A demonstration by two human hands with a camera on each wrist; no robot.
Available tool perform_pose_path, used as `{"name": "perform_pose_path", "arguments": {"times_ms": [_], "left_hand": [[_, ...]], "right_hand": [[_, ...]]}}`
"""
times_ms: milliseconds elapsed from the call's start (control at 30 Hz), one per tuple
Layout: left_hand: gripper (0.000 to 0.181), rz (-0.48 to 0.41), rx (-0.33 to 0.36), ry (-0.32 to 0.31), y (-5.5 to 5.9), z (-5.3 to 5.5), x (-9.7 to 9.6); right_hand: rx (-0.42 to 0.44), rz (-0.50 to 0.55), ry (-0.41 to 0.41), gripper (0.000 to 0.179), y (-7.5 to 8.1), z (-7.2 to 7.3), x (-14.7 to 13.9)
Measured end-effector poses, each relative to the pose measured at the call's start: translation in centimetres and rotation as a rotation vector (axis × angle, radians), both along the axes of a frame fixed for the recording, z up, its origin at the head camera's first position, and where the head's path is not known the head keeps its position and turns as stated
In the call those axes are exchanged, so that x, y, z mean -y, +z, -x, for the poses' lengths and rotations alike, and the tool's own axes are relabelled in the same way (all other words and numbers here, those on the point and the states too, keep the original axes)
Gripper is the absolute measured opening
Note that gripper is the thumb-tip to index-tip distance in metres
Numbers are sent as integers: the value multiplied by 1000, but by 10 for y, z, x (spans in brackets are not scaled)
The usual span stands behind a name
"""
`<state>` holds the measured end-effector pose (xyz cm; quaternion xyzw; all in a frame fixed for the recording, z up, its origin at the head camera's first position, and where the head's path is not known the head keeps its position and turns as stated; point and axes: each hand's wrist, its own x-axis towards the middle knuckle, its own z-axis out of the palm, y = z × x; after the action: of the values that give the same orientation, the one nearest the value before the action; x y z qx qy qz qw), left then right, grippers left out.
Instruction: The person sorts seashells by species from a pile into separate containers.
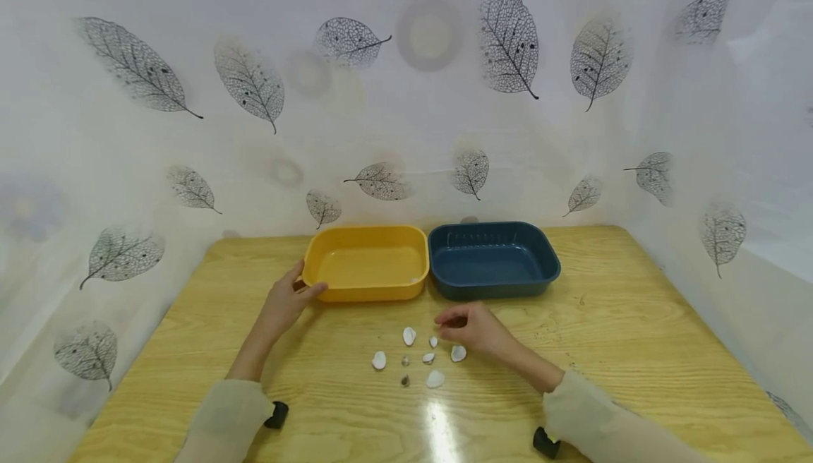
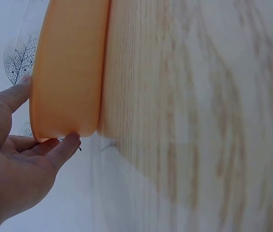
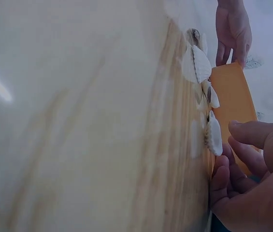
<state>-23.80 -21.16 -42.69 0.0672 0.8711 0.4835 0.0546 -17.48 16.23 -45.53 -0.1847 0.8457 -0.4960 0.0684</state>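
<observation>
At the left corner of the yellow tray (image 1: 365,293), my left hand (image 1: 288,301) grips the wall, thumb on one side of the corner and fingers on the other. A small white bit (image 1: 415,280) lies inside the tray near its right front corner. Just above the table, my right hand (image 1: 478,330) hovers by the shells with fingers bent and thumb apart; nothing shows between them. Nearest to it are a white seashell (image 1: 459,353) and a smaller shell (image 1: 433,341). Several other white shells, such as one at the left (image 1: 379,360), and a small dark shell (image 1: 405,381) lie around.
A dark blue tray (image 1: 495,290) stands right beside the yellow one, at the back of the wooden table (image 1: 610,357). Behind both hangs a pale curtain (image 1: 406,124) with leaf prints. Black bands (image 1: 276,415) show at the sleeves.
</observation>
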Motion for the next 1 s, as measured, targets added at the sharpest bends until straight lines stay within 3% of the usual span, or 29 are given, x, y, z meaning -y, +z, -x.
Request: {"name": "perform_pose_path", "arguments": {"times_ms": [400,1000], "left_hand": [[85,14,2,-3,1,-1,1],[87,24,1,-4,-2,2,1]], "right_hand": [[-13,21,44,21,-3,-2,5],[-108,-147,38,18,3,-5,13]]}}
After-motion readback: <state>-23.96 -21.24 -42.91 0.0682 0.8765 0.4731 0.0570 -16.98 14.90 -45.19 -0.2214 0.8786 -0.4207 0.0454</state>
